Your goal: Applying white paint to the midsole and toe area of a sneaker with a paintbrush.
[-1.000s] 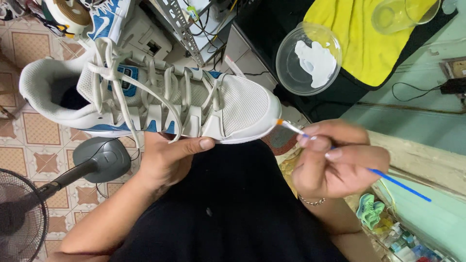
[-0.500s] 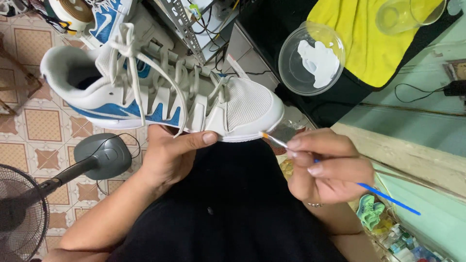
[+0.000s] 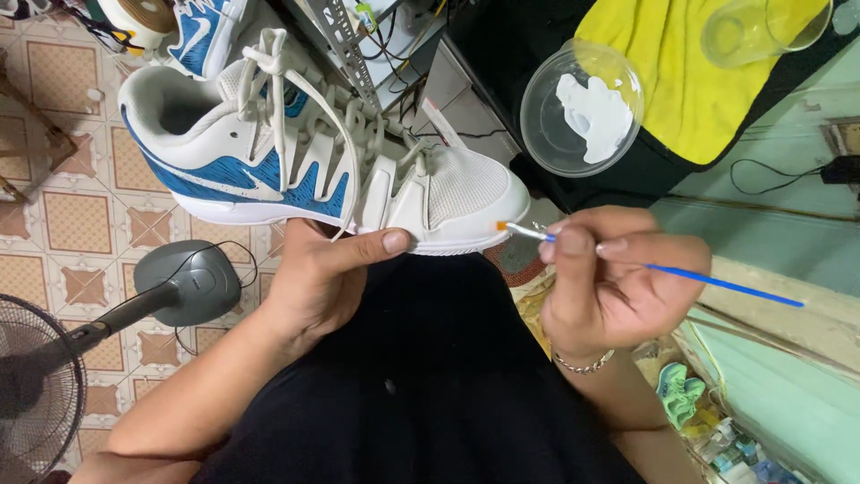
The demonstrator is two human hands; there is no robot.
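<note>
- The left hand (image 3: 327, 278) grips a white and blue sneaker (image 3: 322, 170) from underneath, thumb pressed flat against the edge of the sole near the front, fingers hidden beneath it.
- The sneaker is held in the air above the person's lap, lying on its side with the toe pointing right and the heel opening to the left; its pale laces (image 3: 278, 99) hang loose over the tongue.
- The right hand (image 3: 618, 278) is closed around a thin paintbrush (image 3: 627, 262) with a blue handle, pinched between thumb and fingers.
- The brush's orange-tipped end touches the white edge of the sole at the toe.
- The two hands are apart, one on each side of the toe.
- Beyond the toe, a clear round bowl (image 3: 582, 108) with white paint in it sits on a dark desk (image 3: 502, 45), next to a yellow cloth (image 3: 690, 81).
- A clear cup (image 3: 761, 27) lies on the cloth.
- To the left, a grey fan base (image 3: 184, 282) stands on the tiled floor (image 3: 72, 224).
- A second blue and white shoe (image 3: 202, 31) is at the top left.
</note>
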